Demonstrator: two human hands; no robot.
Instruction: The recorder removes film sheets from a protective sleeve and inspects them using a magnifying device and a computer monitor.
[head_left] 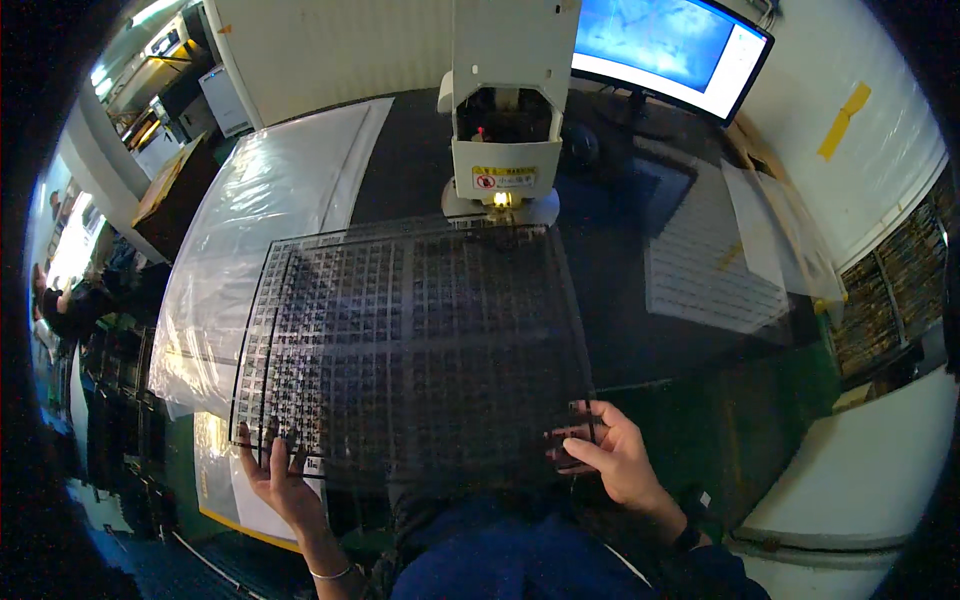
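A large, thin see-through sheet with a dark grid of small repeated patterns (pixel 420 340) spans the space in front of me, roughly level. Its lower left corner is gripped by my left hand (pixel 285 490), whose fingers show against the pattern. At the lower right corner, my right hand (pixel 625 460) pinches the edge, thumb on top and fingers behind. The sheet's far edge reaches to just under the lit head of a white machine (pixel 508 160), close to its glowing lens; I cannot tell whether they touch.
Clear plastic film (pixel 265 215) covers the left of the black tabletop (pixel 610 330). A monitor (pixel 660 45) stands at the back right, and white sheets (pixel 710 250) lie below it. Dark framed panels (pixel 895 270) stand far right. Another person (pixel 85 300) is at the far left.
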